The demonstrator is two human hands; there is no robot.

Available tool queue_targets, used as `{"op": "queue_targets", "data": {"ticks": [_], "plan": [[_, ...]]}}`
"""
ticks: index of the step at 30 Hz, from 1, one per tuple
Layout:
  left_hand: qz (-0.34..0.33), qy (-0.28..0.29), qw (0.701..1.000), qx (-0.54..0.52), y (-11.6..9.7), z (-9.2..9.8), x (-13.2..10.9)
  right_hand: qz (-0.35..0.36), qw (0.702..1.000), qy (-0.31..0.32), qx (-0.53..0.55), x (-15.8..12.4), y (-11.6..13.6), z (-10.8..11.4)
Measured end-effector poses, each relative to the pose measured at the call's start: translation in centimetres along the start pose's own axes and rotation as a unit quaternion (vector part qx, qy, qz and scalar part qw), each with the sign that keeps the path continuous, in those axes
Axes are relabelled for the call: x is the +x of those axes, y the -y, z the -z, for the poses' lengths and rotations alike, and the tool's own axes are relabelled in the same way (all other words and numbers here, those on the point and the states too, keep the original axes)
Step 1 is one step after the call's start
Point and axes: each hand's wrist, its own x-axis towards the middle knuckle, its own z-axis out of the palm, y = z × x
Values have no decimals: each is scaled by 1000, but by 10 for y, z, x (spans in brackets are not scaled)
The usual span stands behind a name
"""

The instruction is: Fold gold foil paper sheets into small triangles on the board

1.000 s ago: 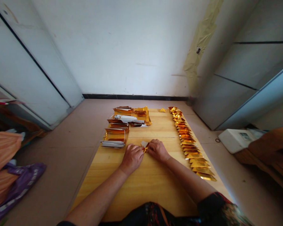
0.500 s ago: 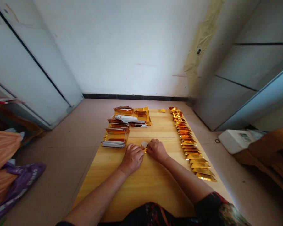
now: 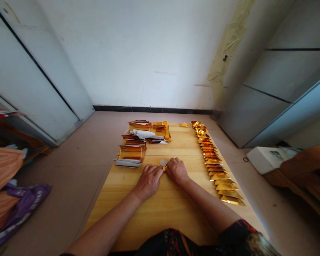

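Between my two hands is a small piece of gold foil paper (image 3: 163,163), its whitish back facing up at the far end and a bit of gold showing near my fingertips. My left hand (image 3: 149,180) is closed on its left side, fingers bent and pressed together. From the right, my right hand (image 3: 177,171) pinches the same paper with curled fingers. Most of the paper is hidden by the fingers. Both hands rest low over the wooden table (image 3: 154,220).
Stacks of gold and white foil sheets (image 3: 132,153) lie at the table's far left. A long row of folded gold foil pieces (image 3: 213,163) runs down the right side. One small gold piece (image 3: 184,124) sits at the far edge. A white box (image 3: 264,159) stands at the right.
My left hand has shifted slightly to the right, closer to my right hand. Less gold shows between the fingers. The stacks and the row are unmoved.
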Motion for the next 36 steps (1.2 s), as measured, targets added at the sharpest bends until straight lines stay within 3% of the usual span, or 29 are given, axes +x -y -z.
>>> {"op": "queue_targets", "data": {"ticks": [7,17,25,32,36], "plan": [[-17,5,999,27,-1,1,-1,-4,1000,-18,16,-2,-3,-3],[18,11,999,24,-6,-1,-1,-4,985,-66,160,0,-20,-14],[27,12,999,19,-6,-4,0,3,971,-90,223,0,-33,-8],[27,5,999,25,-8,-3,0,-67,977,-88,183,-1,-16,-11],[37,-7,999,35,-10,-3,5,-35,980,-79,182,2,-24,-13]]}}
